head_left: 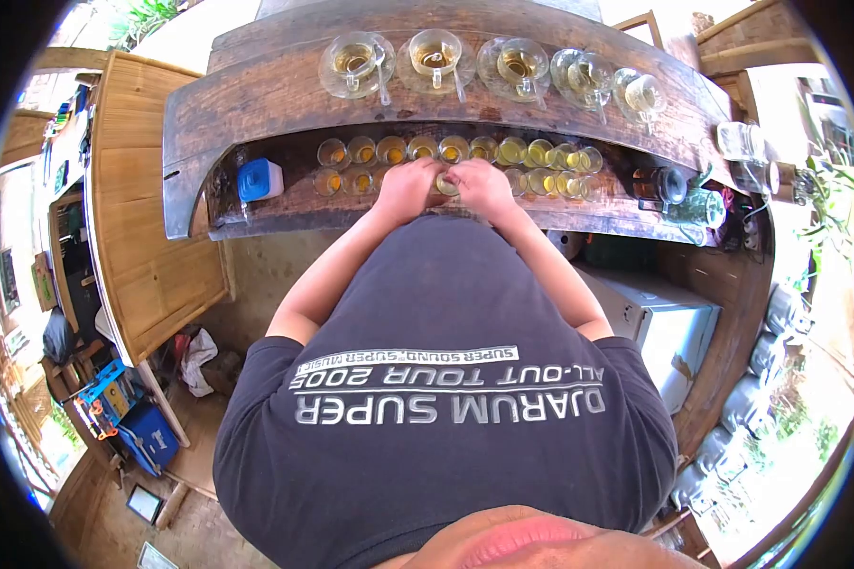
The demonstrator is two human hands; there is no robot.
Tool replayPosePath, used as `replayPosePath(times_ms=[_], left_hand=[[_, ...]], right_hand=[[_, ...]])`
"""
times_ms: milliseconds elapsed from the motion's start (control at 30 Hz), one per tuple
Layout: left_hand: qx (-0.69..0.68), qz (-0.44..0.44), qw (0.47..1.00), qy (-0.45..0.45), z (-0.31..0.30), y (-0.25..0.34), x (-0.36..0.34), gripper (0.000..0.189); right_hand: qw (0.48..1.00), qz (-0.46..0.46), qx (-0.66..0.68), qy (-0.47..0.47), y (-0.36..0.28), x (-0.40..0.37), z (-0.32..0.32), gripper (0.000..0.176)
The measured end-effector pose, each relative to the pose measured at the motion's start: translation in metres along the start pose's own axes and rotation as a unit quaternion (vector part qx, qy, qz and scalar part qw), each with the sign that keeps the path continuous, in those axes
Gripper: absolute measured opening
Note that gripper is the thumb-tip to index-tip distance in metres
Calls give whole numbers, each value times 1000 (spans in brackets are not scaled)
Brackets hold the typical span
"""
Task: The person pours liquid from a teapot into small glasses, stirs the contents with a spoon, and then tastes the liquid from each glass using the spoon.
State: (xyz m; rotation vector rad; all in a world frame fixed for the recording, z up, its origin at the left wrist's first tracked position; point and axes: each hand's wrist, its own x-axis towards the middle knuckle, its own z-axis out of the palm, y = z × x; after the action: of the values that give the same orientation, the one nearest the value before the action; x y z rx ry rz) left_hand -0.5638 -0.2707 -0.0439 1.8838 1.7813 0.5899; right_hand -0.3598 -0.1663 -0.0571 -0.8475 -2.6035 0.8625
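My left hand and my right hand meet over the front row of small glasses on the lower shelf. Their fingers are curled and close together. Whatever they grip is too small or hidden to make out. Just between them shows a small glass with pale yellow contents. Behind my hands runs a second row of glasses, among them a glass with an orange-yellow blob. To the right of my right hand, a glass holds something yellow; several similar ones stand on both sides.
On the raised counter, glass cups on saucers stand in a line, including a cup of brown liquid with a spoon. A blue-lidded container sits at the shelf's left end. Dark glassware and a clear glass jar stand at the right.
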Motion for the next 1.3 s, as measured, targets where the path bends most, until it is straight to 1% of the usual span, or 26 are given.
replayPosePath(times_ms=[67,100,133,167,200,233,267,333,400,467,500,600,667,700,767,800,867,900,967,1000,1067,1100,1167,1200,1267,1300], left_hand=[[-15,30,999,35,4,-6,-1,59],[-15,28,999,37,2,-4,1,59],[-10,11,1000,18,1,-2,1,59],[-6,-6,1000,-4,1,-1,-1,60],[-7,-5,1000,-8,2,0,-3,60],[-8,-1,1000,0,1,0,-2,59],[-8,3,1000,9,1,0,0,59],[-10,14,1000,20,2,-1,0,59],[-13,20,999,33,1,-2,-1,59],[-13,10,1000,12,0,0,-1,60],[-15,10,1000,10,0,1,-2,60],[-9,-6,1000,-9,-1,1,0,60],[-12,26,999,31,2,-3,-1,59],[-12,25,999,32,1,-3,-1,59],[0,11,1000,13,1,-1,-1,59],[-1,12,1000,11,1,-1,-2,59],[2,11,1000,6,0,-1,-1,59],[3,11,1000,6,1,-3,-1,59],[-12,34,999,32,5,-7,-1,59],[-12,32,999,34,2,-6,0,59],[-19,19,999,21,0,-1,-2,57],[-20,18,999,20,-1,0,-3,57],[-4,9,1000,14,-2,0,-2,56],[-4,11,1000,14,0,-1,-1,56],[-8,21,1000,19,4,-6,-1,56],[-8,21,1000,20,2,-5,0,56]], right_hand=[[1000,11,-7,10,-1,-4,-1,16],[1000,22,-13,18,-3,-5,-4,17],[1000,21,-12,15,-4,-3,-6,17],[999,33,0,37,-4,0,-9,18],[997,48,13,60,-4,1,-10,20],[996,29,35,79,-2,2,-5,18],[996,30,34,80,-3,1,-3,18],[999,8,20,25,-3,-3,0,17],[999,14,16,29,-2,-4,-3,17],[997,39,26,58,-1,-4,-9,21],[997,42,26,57,-2,-4,-7,21],[998,26,41,47,-2,-1,-2,22],[1000,26,10,13,1,-5,5,19],[1000,24,10,12,-1,-3,-1,19],[998,49,17,46,-4,-2,-12,18],[998,51,18,45,-5,-2,-10,18],[998,8,30,56,-5,1,-7,17],[998,8,30,56,-5,-1,-5,17],[1000,5,14,19,-5,-6,0,16],[1000,2,14,17,-7,-3,-6,16],[998,59,3,38,-10,-2,-18,15],[998,60,3,37,-9,-2,-14,15],[998,30,8,48,-6,3,-7,16],[998,30,8,49,-6,2,-5,16],[1000,10,-9,11,-7,-2,-2,17],[1000,9,-9,10,-6,0,-5,17]])
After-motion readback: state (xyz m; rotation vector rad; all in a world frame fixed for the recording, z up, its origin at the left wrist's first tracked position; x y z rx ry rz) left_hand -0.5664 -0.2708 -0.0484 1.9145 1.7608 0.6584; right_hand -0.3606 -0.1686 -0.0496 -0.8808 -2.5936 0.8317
